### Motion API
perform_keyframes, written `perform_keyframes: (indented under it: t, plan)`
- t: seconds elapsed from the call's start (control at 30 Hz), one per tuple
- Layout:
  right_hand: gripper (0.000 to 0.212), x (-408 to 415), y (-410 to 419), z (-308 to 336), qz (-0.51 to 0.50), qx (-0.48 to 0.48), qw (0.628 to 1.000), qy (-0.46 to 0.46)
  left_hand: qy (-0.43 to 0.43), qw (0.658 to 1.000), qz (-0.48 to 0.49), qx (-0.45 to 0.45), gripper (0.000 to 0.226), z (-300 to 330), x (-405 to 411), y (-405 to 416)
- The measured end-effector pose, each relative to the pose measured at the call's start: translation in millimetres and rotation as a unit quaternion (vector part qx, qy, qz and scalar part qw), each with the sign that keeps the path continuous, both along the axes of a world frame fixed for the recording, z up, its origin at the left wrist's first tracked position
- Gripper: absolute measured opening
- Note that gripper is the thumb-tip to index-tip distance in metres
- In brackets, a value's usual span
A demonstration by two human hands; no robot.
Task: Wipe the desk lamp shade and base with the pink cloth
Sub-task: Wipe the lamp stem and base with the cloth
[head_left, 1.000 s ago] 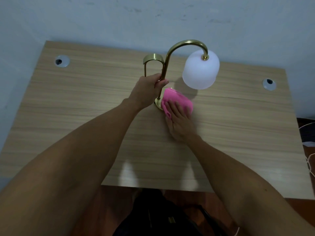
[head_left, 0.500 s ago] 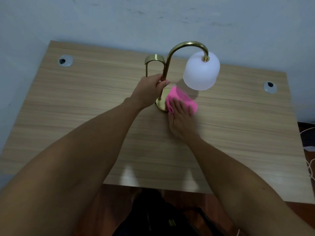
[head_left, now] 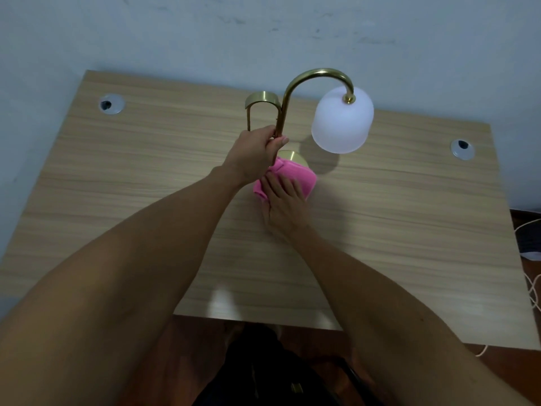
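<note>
A brass desk lamp stands mid-desk with a curved stem point(head_left: 295, 89), a frosted white shade point(head_left: 342, 121) hanging at the right and a round brass base point(head_left: 292, 157). My left hand point(head_left: 254, 153) is closed around the lower stem. The pink cloth point(head_left: 295, 178) lies over the near side of the base, and my right hand point(head_left: 282, 200) presses flat on it with fingers spread. A brass loop handle point(head_left: 260, 101) rises behind my left hand. Most of the base is hidden under the cloth.
The lamp sits on a light wooden desk point(head_left: 409, 230) against a pale wall. Two round cable grommets are set in it, one far left point(head_left: 110, 104), one far right point(head_left: 462, 148). White cables point(head_left: 530, 282) lie on the floor at the right. A dark bag point(head_left: 278, 376) is below the front edge.
My right hand and the pink cloth slid over the base, first toward the right, then back toward the near left side. My left hand stayed on the stem.
</note>
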State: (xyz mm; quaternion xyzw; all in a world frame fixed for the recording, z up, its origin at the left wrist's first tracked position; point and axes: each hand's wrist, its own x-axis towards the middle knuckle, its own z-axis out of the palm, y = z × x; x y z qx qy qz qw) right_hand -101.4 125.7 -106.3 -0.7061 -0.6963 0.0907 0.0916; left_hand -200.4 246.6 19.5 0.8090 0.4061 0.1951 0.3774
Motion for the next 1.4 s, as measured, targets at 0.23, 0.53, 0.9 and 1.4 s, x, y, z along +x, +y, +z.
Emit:
perform_keyframes:
  t: [0.23, 0.53, 0.9, 1.4]
  plan:
    - [0.057, 28, -32, 1, 0.008, -0.012, 0.999, 0.038, -0.010, 1.000, 0.001, 0.001, 0.033, 3, -1, 0]
    - [0.066, 43, 21, 1, -0.092, -0.051, 0.993, 0.054, 0.006, 1.000, 0.005, 0.015, 0.030, 2, 2, -1]
    - [0.058, 17, -27, -7, -0.083, -0.007, 0.995, 0.063, 0.003, 1.000, 0.004, 0.027, 0.030, -1, -1, -1]
    - [0.050, 78, 65, 29, 0.021, -0.094, 0.978, 0.183, 0.000, 0.998, -0.013, 0.069, 0.023, -8, 1, 5]
